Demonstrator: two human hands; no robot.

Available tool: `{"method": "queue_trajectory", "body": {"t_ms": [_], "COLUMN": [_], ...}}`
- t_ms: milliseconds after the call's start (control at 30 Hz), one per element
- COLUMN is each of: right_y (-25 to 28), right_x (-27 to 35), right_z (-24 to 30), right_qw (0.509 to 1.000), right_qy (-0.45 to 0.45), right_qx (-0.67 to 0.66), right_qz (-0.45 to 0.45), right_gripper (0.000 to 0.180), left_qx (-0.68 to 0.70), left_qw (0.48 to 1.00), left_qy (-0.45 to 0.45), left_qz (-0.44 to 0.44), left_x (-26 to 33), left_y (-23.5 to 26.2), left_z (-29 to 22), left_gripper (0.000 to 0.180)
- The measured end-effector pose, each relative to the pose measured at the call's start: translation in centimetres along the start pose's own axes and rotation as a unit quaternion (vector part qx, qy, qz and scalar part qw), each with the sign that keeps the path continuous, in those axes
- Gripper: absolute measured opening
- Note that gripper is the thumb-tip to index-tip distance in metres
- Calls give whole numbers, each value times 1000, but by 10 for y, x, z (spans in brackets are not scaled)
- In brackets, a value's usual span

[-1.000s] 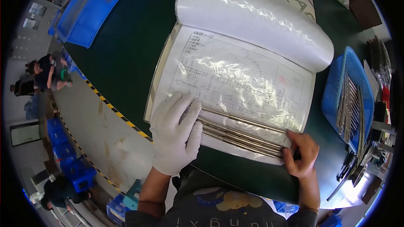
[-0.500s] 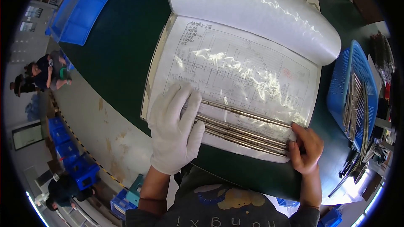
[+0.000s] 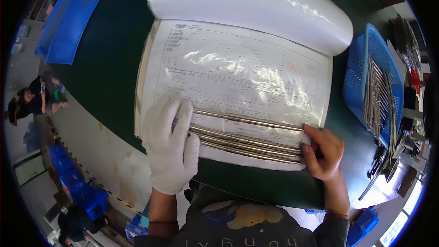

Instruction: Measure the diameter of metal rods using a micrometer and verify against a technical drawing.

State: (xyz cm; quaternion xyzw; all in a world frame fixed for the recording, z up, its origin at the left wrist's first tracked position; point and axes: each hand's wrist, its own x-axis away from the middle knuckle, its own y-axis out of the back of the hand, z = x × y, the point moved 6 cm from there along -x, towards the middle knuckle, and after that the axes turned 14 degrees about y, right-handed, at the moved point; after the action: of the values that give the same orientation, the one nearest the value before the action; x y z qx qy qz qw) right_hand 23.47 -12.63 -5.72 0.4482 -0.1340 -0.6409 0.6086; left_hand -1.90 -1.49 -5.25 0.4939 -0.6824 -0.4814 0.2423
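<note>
At six o'clock, bare green table (image 3: 265,180) borders the glossy sleeved drawing (image 3: 206,80), crossed by slim metal rods (image 3: 247,145). At eight, the gloved left hand (image 3: 169,146), fingers slightly spread, covers their ends, grip hidden; at four, the right hand (image 3: 324,153) touches opposite ends, thumb and forefinger parted. At three: perforated blue basket (image 3: 354,82).

Metal rods (image 3: 247,144): across the drawing's (image 3: 210,66) near part
Left hand (image 3: 170,148): gloved, at left ends
Right hand (image 3: 324,153): bare, at right ends
</note>
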Motion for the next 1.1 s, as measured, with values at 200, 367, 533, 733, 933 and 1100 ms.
{"method": "queue_trajectory", "body": {"t_ms": [200, 367, 533, 733, 933, 1100], "right_y": [3, 4, 5, 3, 2, 3], "right_x": [1, 2, 2, 2, 2, 0], "right_z": [1, -1, -2, -1, 0, 1], "right_qw": [999, 999, 999, 999, 999, 998], "right_qy": [16, 16, 13, 5, 30, 33], "right_qx": [-10, -11, -10, -1, 10, 3], "right_qz": [-29, -38, -35, -39, -42, -48], "right_gripper": [34, 31, 32, 32, 27, 24], "left_qx": [-3, -8, -30, -42, 5, 34], "left_qw": [1000, 1000, 999, 999, 999, 998], "left_qy": [20, 16, 30, 31, 43, 48], "left_qz": [6, 15, 21, 14, 3, -15], "left_x": [1, 1, 2, 4, 5, 7], "left_y": [0, -3, -3, -3, -1, 4], "left_z": [-1, -2, -1, -1, 3, 5], "left_gripper": [44, 46, 46, 45, 39, 34]}}
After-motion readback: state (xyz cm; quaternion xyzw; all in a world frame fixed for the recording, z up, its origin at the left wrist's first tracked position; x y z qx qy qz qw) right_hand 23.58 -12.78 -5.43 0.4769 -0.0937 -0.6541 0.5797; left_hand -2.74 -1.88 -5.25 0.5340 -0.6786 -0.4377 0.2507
